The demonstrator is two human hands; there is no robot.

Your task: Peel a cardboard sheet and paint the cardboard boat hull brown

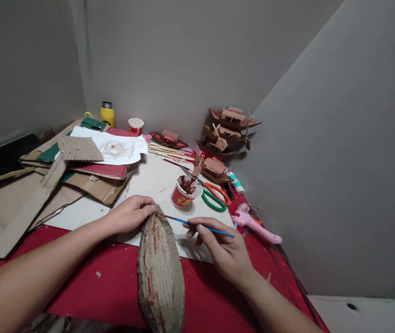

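Observation:
A long cardboard boat hull, pointed at its far end, lies toward me with streaks of reddish-brown paint along its ribbed surface. My left hand grips the far tip between thumb and fingers. In my right hand a thin blue paintbrush is pinched, its bristles touching the hull near that tip. Just beyond stands a red and white paper cup with brown paint smeared inside. Scissors with green and orange handles lie beside the cup.
Finished brown model boats are stacked at the back right. A pink glue gun lies at the right edge. Cardboard sheets and a drawing pile up on the left. Thin sticks, another cup and a yellow bottle stand behind.

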